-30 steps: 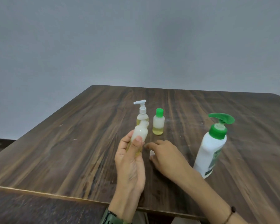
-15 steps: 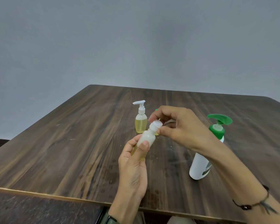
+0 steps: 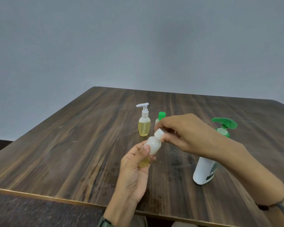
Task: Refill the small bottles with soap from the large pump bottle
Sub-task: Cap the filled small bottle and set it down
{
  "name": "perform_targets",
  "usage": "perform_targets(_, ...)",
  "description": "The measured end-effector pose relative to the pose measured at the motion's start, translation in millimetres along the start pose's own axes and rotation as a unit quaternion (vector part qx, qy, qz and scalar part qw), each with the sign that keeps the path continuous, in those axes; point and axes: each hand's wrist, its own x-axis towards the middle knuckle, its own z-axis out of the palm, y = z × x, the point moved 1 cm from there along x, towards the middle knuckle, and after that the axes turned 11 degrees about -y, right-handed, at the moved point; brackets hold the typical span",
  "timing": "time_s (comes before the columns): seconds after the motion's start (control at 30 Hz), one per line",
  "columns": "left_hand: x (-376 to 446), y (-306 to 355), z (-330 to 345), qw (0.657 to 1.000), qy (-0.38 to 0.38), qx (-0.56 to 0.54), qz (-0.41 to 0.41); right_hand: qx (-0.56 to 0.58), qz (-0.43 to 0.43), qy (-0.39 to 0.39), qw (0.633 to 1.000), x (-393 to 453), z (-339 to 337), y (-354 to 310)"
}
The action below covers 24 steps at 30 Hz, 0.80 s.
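Note:
My left hand point(image 3: 134, 171) holds a small translucent bottle point(image 3: 152, 145) tilted to the right above the table, with yellow liquid in its lower part. My right hand point(image 3: 185, 133) pinches the white cap point(image 3: 159, 133) on that bottle's neck. Behind them stand a small white-pump bottle point(image 3: 144, 123) with yellow soap and a small green-capped bottle point(image 3: 161, 116), partly hidden by my right hand. The large white pump bottle point(image 3: 203, 171) with a green pump head point(image 3: 225, 124) stands at the right, its middle hidden by my right forearm.
Everything rests on a dark wooden table point(image 3: 72, 153), whose front edge runs close to my body. A plain grey wall rises behind it. A dark floor strip shows at the far left.
My right hand rose from the tabletop to the held bottle's top and now grips the white cap there. My left hand has tilted the bottle to the right.

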Motion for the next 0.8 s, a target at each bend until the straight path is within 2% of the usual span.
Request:
perform_targets(0.2, -1.4, 0.4, 1.7, 1.0, -0.018, 0.0, -0.015, -0.044, 0.022, -0.003, 0.999, 2.5, 5.1, -1.4)
perform_targets(0.3, -1.5, 2.6, 0.3, 0.999, -0.016, -0.009, -0.031, 0.007, -0.026, -0.02, 0.999, 2.4, 5.7, -2.3)
perform_targets(0.4, -2.8, 6.0, -0.3, 0.998, -0.01, -0.028, -0.055, 0.01, -0.051, -0.034, 0.998, 2.7, 3.5, 1.3)
perform_targets(0.47, -3.2, 6.8, 0.7, 0.997, -0.005, -0.034, -0.063, -0.001, -0.018, -0.05, 0.999, 4.7, 0.5, -0.7)
perform_targets(0.53, -3.1, 6.9, 3.1, 0.997, 0.003, -0.039, -0.066, -0.068, 0.062, -0.064, 0.994, 8.1, -1.0, -4.8)
perform_targets(0.6, -3.3, 7.3, 6.0, 0.996, 0.014, -0.054, -0.067, -0.122, 0.124, -0.013, 0.985, 8.4, 1.1, -5.3)
perform_targets(0.67, -2.5, 8.7, 7.7, 0.996, 0.014, -0.065, -0.064, -0.033, 0.16, 0.06, 0.985, 4.8, 1.4, -2.5)
perform_targets(0.7, -1.7, 9.3, 7.4, 0.996, 0.013, -0.068, -0.062, 0.039, 0.139, 0.078, 0.986, 2.7, 2.0, -0.6)
perform_targets(0.8, 0.1, 11.2, 5.6, 0.996, 0.014, -0.069, -0.056, 0.155, 0.049, 0.02, 0.987, 2.2, 2.8, 0.1)
